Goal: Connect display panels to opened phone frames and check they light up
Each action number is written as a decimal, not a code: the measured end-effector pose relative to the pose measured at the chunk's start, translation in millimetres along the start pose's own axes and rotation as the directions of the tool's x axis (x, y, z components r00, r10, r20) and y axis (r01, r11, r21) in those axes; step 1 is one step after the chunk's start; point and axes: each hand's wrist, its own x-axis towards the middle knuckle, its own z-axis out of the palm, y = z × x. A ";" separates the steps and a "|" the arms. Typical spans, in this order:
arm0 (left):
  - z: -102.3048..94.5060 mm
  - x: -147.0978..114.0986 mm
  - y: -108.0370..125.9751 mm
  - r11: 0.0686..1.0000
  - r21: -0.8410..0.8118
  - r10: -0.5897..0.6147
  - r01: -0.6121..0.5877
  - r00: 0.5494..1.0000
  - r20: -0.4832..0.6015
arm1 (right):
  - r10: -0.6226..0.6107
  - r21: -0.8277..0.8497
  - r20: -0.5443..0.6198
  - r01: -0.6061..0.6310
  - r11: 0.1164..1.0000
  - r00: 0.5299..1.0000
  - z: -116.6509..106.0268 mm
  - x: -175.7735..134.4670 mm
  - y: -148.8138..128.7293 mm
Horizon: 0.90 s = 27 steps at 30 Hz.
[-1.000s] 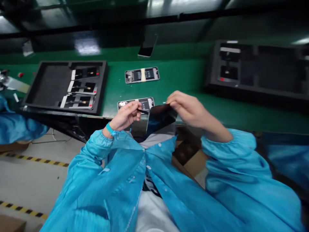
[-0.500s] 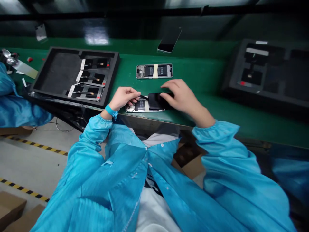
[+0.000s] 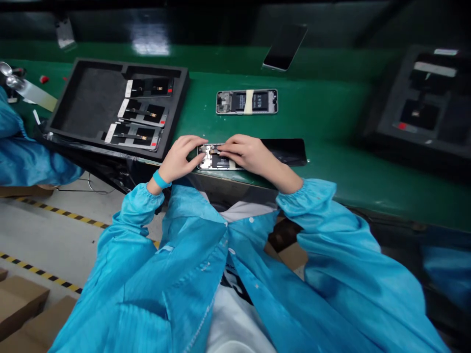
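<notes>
An open phone frame (image 3: 205, 162) with a battery and a pale tape strip lies near the bench's front edge. My left hand (image 3: 181, 158) grips the frame's left end, fingers at the far side and thumb at the near side. My right hand (image 3: 252, 154) reaches over the frame from the right, its fingertips pinched on a small dark flex cable (image 3: 214, 151) by the exposed board; the fingertips partly hide it. A black phone screen (image 3: 289, 151) lies face up at the frame's right, partly under my right hand.
Beyond lies a second open phone frame (image 3: 233, 102) with taped battery. A black foam tray (image 3: 86, 98) holding several screen assemblies stands left; another tray (image 3: 386, 110) is at right. A dark phone (image 3: 286, 46) is at the back. A co-worker's blue sleeve (image 3: 33, 157) shows at far left.
The screen has been moved right, off most of the frame. My right hand has come left to the flex cable, while my left hand has moved from the dark strip to the frame's end.
</notes>
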 end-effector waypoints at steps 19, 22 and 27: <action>5.2 -11.0 -12.1 0.938 0.297 0.114 -0.180 0.967 0.228 | -0.061 -0.139 0.003 0.061 0.988 0.998 -0.5 -3.0 -4.7; 3.0 -10.6 -6.4 0.891 0.396 0.116 -0.222 0.955 0.274 | -0.060 -0.148 0.003 0.060 0.987 0.998 -0.1 -3.3 -5.9; 1.3 -5.6 4.1 0.818 0.494 0.119 -0.294 0.928 0.354 | -0.011 -0.117 0.035 0.015 0.993 0.999 0.1 -4.0 -7.0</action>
